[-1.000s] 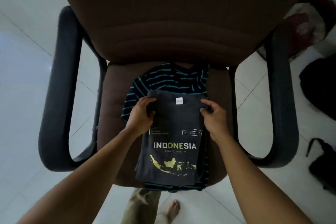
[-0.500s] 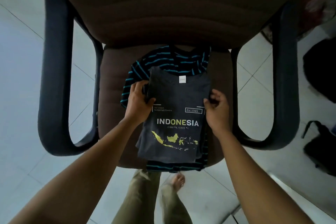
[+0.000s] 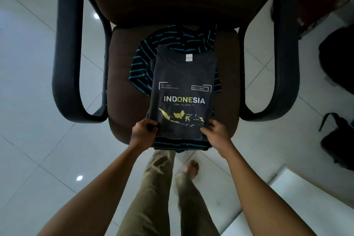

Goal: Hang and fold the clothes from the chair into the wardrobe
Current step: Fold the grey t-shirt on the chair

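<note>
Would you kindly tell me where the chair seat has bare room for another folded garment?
Bare seat strips flank the striped shirt, one beside the left armrest, one beside the right armrest. The middle is crowded: the grey T-shirt lies on it, left hand and right hand gripping its near corners.

"INDONESIA" and "Est. 1945" on the grey T-shirt (image 3: pixel 182 86)

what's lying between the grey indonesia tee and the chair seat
A teal-striped black shirt lies flat between the tee and the seat, in the head view.
</note>
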